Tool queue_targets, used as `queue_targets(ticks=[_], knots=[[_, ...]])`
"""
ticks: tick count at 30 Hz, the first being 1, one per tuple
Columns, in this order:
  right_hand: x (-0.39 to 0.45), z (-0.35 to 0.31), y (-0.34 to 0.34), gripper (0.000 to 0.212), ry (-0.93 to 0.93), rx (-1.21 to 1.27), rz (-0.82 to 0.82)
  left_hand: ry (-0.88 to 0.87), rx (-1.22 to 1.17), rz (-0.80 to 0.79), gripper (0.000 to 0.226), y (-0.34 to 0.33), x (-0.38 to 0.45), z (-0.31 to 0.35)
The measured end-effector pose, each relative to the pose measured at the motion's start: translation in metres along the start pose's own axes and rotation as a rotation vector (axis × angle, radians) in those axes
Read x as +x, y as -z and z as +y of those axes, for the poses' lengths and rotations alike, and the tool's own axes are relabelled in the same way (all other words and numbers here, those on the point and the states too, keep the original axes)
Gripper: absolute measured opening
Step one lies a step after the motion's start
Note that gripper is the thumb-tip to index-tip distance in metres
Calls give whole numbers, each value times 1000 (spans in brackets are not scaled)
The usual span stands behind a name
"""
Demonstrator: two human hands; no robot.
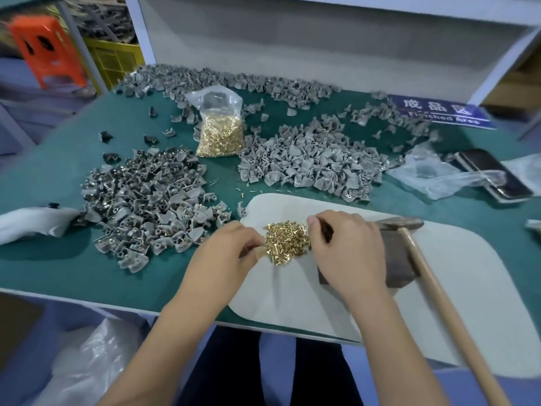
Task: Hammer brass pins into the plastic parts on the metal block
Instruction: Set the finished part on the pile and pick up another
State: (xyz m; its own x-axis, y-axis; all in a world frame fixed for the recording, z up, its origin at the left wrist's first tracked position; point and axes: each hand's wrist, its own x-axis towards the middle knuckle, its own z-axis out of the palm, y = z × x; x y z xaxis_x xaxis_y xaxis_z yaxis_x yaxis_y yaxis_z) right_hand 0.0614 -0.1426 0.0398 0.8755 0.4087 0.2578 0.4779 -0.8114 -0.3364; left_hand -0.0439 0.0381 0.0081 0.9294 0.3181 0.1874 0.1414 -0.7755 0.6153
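Observation:
A small heap of brass pins (285,240) lies on a white mat (292,300) between my hands. My left hand (225,256) is curled at the heap's left edge and pinches a small tan part at its fingertips. My right hand (345,250) rests at the heap's right edge with fingers curled; what it pinches is hidden. It covers much of the dark metal block (398,265). A hammer (430,276) with a wooden handle lies across the block, its head at the far side. Piles of grey plastic parts (146,206) lie on the left and another grey pile (316,162) behind the mat.
A clear bag of brass pins (219,133) stands at the middle back on the green table. A phone (494,174) and crumpled plastic (433,177) lie at the right. A blue sign (439,111) sits at the back right. A white cloth (32,224) lies at the left edge.

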Motion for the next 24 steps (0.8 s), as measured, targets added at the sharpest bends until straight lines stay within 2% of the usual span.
queue_targets(ticks=[3, 5, 8, 10, 12, 20, 24], knots=[[-2, 0, 1, 31, 1, 18, 11, -42, 158, 42, 2, -2, 0, 5], [-4, -2, 2, 24, 12, 60, 29, -42, 160, 91, 2, -4, 2, 11], [-4, 5, 4, 11, 19, 265, 63, 27, -174, 116, 5, -12, 14, 27], [-1, 16, 8, 18, -27, 527, -17, 74, -431, 87, 9, -16, 26, 40], [2, 24, 13, 19, -48, 717, -103, 89, -557, 32, 12, -19, 37, 54], [3, 28, 19, 16, -90, 926, 9, 123, -656, -147, 24, -23, 57, 70], [3, 30, 18, 16, -99, 921, 29, 131, -651, -205, 31, -18, 60, 68]])
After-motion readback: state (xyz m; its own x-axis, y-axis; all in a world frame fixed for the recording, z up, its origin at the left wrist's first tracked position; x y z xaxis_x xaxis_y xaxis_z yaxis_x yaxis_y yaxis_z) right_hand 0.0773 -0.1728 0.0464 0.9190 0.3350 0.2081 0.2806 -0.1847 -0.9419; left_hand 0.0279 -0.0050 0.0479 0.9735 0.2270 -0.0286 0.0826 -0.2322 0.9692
